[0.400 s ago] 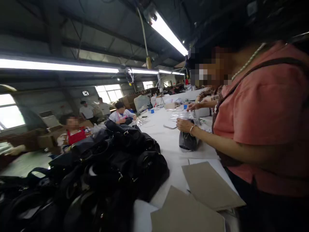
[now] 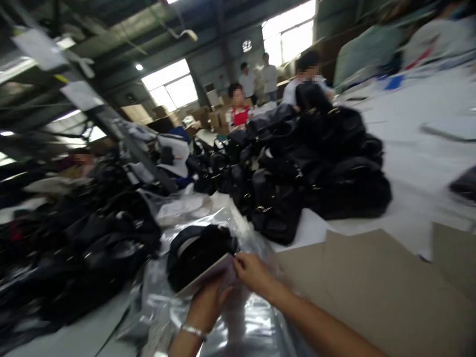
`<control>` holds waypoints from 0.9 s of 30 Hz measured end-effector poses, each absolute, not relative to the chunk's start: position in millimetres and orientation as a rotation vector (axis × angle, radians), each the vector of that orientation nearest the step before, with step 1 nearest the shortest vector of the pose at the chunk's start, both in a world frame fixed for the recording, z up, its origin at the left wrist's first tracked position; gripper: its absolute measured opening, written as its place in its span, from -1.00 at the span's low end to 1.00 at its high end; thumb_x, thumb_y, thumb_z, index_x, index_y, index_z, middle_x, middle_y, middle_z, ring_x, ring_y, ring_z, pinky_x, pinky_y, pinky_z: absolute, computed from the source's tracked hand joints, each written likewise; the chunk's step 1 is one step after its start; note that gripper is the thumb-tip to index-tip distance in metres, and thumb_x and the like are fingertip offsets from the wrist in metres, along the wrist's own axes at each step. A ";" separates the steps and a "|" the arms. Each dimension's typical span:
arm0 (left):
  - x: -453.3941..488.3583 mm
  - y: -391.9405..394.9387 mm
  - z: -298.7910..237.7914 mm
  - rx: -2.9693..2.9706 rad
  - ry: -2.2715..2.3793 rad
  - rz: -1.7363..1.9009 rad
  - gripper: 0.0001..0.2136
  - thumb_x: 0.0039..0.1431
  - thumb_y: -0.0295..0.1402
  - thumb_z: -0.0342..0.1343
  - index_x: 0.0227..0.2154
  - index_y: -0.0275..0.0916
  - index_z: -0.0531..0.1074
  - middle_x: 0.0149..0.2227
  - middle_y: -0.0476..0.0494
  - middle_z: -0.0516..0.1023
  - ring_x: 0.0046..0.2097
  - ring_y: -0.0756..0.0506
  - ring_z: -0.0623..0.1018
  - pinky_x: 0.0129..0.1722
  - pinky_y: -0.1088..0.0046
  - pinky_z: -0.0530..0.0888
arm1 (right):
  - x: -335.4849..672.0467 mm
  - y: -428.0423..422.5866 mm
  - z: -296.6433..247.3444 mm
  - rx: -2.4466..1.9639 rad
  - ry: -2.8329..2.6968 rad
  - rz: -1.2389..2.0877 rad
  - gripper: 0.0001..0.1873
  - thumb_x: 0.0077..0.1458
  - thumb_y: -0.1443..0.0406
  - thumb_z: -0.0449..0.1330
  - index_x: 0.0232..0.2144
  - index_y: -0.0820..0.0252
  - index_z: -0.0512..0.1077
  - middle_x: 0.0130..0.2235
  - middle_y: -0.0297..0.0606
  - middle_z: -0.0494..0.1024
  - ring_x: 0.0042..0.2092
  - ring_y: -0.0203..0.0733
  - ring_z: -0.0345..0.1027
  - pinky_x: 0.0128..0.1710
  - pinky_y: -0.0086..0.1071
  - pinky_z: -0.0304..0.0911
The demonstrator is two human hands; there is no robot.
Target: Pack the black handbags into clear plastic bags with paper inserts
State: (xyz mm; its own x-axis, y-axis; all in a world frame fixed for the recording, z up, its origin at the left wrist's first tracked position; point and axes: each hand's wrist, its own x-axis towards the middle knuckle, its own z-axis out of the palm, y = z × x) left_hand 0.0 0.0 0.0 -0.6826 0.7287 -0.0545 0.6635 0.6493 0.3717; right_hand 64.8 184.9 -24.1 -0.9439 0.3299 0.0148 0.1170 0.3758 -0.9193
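A black bag [image 2: 199, 245] with a curved strap lies on the clear plastic bags [image 2: 245, 329], just beyond my hands. A thin, pale board [image 2: 211, 272], probably cardboard, stands tilted against its near side. My left hand [image 2: 205, 303], with a silver bracelet at the wrist, holds the board from the near side; the thumb shows and the other fingers are partly hidden. At the board's right corner, my right hand [image 2: 253, 271] pinches the edge. Blur softens both hands.
Black bags [image 2: 327, 168] are heaped on the white table [image 2: 412, 163], with another dark pile [image 2: 104, 248] at left. Grey-brown cardboard sheets [image 2: 372, 277] lie at right. A slanting metal post [image 2: 130, 144] rises at left. Several people sit or stand further back.
The view has swung left and down. The co-worker in the pink top has gone out of view at right. My two hands, the board and the black bag have come into view.
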 end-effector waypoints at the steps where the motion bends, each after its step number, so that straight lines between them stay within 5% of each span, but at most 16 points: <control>1: 7.3 -20.6 10.6 1.091 2.684 0.465 -0.72 0.29 -0.26 0.17 0.02 -0.17 0.49 0.02 -0.21 0.58 0.05 -0.24 0.57 0.06 0.12 0.53 | 62.6 161.6 -30.9 -0.357 -2.468 1.647 -0.75 0.32 0.19 0.16 -0.30 0.28 0.45 -0.35 -0.33 0.50 -0.35 -0.30 0.41 -0.28 -0.33 0.39; 7: 17.0 -39.9 94.5 1.539 3.141 0.739 -0.82 0.34 -0.31 0.11 -0.04 -0.14 0.50 -0.12 -0.12 0.63 -0.11 -0.10 0.62 -0.06 0.39 0.54 | 54.0 163.3 -46.6 -0.333 -2.461 1.720 -0.69 0.30 0.27 0.07 -0.49 0.21 0.40 -0.53 -0.34 0.50 -0.46 -0.26 0.41 -0.39 -0.39 0.20; 9: 7.5 -33.9 113.6 1.663 3.229 0.586 -0.56 0.22 -0.30 0.26 0.15 -0.11 0.37 0.12 -0.22 0.51 0.13 -0.20 0.51 0.15 0.26 0.45 | 54.1 166.5 -45.4 -0.367 -2.444 1.768 -0.69 0.31 0.26 0.06 -0.47 0.22 0.41 -0.51 -0.34 0.52 -0.48 -0.28 0.42 -0.41 -0.41 0.21; 11: -9.9 -27.8 122.4 1.643 3.231 0.334 -0.14 -0.01 -0.25 0.44 0.32 -0.08 0.14 0.38 -0.32 0.14 0.37 -0.36 0.19 0.33 0.01 0.23 | 54.7 163.4 -42.4 -0.416 -2.424 1.832 -0.69 0.32 0.27 0.05 -0.45 0.23 0.41 -0.50 -0.35 0.52 -0.50 -0.31 0.40 -0.43 -0.43 0.23; 14: -44.2 -20.4 121.8 1.473 3.083 0.252 0.17 -0.20 -0.20 0.53 0.40 -0.13 -0.10 0.45 -0.42 -0.19 0.44 -0.43 -0.06 0.34 -0.09 0.14 | 54.5 156.9 -36.1 -0.505 -2.394 1.934 -0.71 0.33 0.25 0.10 -0.43 0.26 0.41 -0.49 -0.39 0.49 -0.51 -0.36 0.36 -0.42 -0.44 0.29; 17: -72.5 -17.5 117.2 1.333 2.887 0.381 0.16 -0.09 -0.32 0.47 0.42 -0.13 -0.25 0.44 -0.40 -0.10 0.41 -0.37 0.09 0.30 0.05 0.26 | 52.9 155.2 -30.6 -0.604 -2.353 2.053 -0.71 0.33 0.18 0.15 -0.37 0.28 0.42 -0.44 -0.39 0.47 -0.47 -0.37 0.35 -0.40 -0.42 0.36; 20: -87.5 -19.2 113.9 1.276 2.860 0.453 0.11 -0.04 -0.45 0.39 0.42 -0.01 -0.26 0.36 -0.26 0.21 0.28 -0.36 0.36 0.24 0.06 0.35 | 50.6 156.0 -27.3 -0.697 -2.288 2.186 -0.71 0.33 0.13 0.14 -0.26 0.29 0.44 -0.35 -0.34 0.49 -0.40 -0.34 0.38 -0.37 -0.40 0.40; 23: -97.2 -22.9 111.0 1.251 2.855 0.510 0.17 -0.06 -0.37 0.42 0.42 -0.08 -0.34 0.23 -0.21 0.42 0.18 -0.30 0.49 0.20 0.15 0.40 | 48.8 155.0 -23.8 -0.768 -2.224 2.295 -0.71 0.32 0.14 0.16 -0.16 0.29 0.44 -0.26 -0.28 0.51 -0.33 -0.31 0.41 -0.33 -0.36 0.42; 27: -109.0 -24.7 106.4 1.230 2.832 0.475 -0.09 -0.08 -0.26 0.44 0.33 -0.18 0.14 0.16 -0.19 0.50 0.16 -0.26 0.50 0.18 0.28 0.41 | 46.8 150.6 -17.7 -0.840 -2.176 2.373 -0.70 0.32 0.14 0.17 -0.08 0.28 0.43 -0.17 -0.23 0.51 -0.26 -0.26 0.44 -0.28 -0.32 0.44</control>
